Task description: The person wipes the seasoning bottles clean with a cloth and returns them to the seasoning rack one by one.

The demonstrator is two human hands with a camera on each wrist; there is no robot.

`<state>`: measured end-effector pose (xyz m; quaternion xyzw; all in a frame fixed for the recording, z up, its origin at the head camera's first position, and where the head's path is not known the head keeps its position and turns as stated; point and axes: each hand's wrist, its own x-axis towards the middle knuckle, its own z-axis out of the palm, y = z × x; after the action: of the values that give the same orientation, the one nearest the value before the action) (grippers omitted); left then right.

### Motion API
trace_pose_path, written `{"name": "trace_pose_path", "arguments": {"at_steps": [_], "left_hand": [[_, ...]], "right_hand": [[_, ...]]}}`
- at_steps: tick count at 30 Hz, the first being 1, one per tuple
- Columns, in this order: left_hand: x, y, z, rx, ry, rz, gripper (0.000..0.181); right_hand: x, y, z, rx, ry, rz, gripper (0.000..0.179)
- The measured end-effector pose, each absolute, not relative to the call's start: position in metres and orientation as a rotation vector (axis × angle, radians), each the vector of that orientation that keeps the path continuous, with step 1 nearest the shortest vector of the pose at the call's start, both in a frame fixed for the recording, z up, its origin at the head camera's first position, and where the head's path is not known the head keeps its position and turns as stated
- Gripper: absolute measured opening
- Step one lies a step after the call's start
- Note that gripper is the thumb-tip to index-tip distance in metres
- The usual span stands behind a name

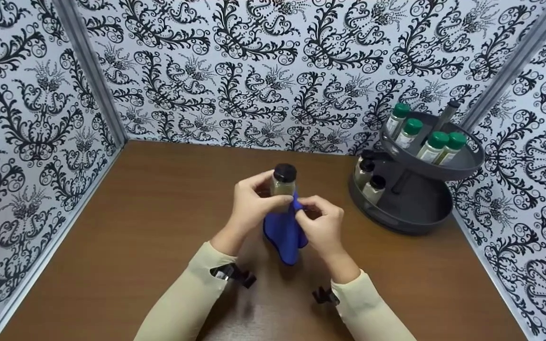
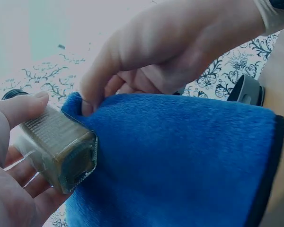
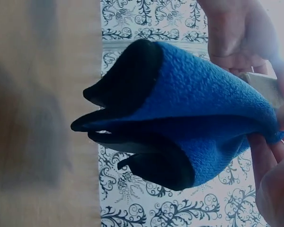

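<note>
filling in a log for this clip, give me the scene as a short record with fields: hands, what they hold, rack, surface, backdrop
left hand: grips a black-lidded jar
right hand: pinches a blue cloth
jar: lid on, lifted off the table
cloth: bunched at the pinch, hanging below it, touching the jar
rack: dark, two tiers, on the person's right
upper tier: four green-capped jars
lower tier: at least two black-capped jars
surface: brown wood-look table
backdrop: patterned black-and-white walls
</note>
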<state>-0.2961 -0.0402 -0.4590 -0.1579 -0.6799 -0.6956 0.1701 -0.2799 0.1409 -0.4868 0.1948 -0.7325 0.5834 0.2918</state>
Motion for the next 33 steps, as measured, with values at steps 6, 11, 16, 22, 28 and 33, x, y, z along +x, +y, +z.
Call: {"name": "trace_pose_path", "arguments": {"at_steps": [6,11,16,22,28,33], "left_hand": [[-0.295,-0.042,-0.455,-0.407,-1.858,-2.017,0.05],[-0.293,-0.037,-0.457,-0.438,-1.91,-1.95,0.049],[-0.295,-0.029,-0.465,-0.468,-1.987,-1.816,0.05],[-0.296,-0.021,-0.476,-0.519,-2.023,-1.84,0.05],[-0.295,-0.014,-0.483,-0.547,-2.077,-1.865,0.046],[-0.296,-0.008,-0.489,-0.564,-2.129,-1.889,0.043]], "right_hand": [[-0.278,0.14,-0.488,0.498,-1.996,1.609,0.024],[-0.277,0.142,-0.487,0.49,-1.936,1.587,0.022],[-0.284,0.148,-0.489,0.463,-1.916,1.532,0.023],[-0.288,0.156,-0.487,0.41,-1.882,1.554,0.024],[-0.29,0.161,-0.478,0.349,-1.771,1.705,0.016],[-0.292,0.166,-0.471,0.325,-1.695,1.739,0.012]]}}
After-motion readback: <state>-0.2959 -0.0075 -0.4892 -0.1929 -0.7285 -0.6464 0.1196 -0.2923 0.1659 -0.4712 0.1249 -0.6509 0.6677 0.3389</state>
